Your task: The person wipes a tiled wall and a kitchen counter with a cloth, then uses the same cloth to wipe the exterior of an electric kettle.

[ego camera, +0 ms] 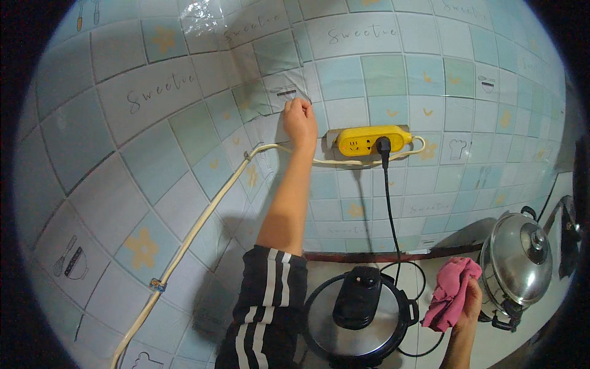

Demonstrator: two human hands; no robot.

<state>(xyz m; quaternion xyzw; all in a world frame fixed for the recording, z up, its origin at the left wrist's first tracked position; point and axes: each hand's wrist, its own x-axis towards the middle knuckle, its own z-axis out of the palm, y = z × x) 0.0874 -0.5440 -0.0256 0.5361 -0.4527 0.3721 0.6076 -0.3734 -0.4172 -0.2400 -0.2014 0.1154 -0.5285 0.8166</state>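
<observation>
My left hand is against the tile-patterned wall covering, its fingers curled at a creased patch close to the inside corner. The covering is wrinkled there, with a raised edge beside the fingertips. Whether the fingers pinch that edge or only press on it is hidden. Low on the right, my right hand grips a bunched pink cloth above the counter, between an electric pressure cooker and a lidded steel pot.
A yellow power strip hangs on the wall right of my left hand, with a black plug in it. The plug's black cord drops to the counter behind the cooker. A cream cable runs along the left wall and passes behind my left forearm.
</observation>
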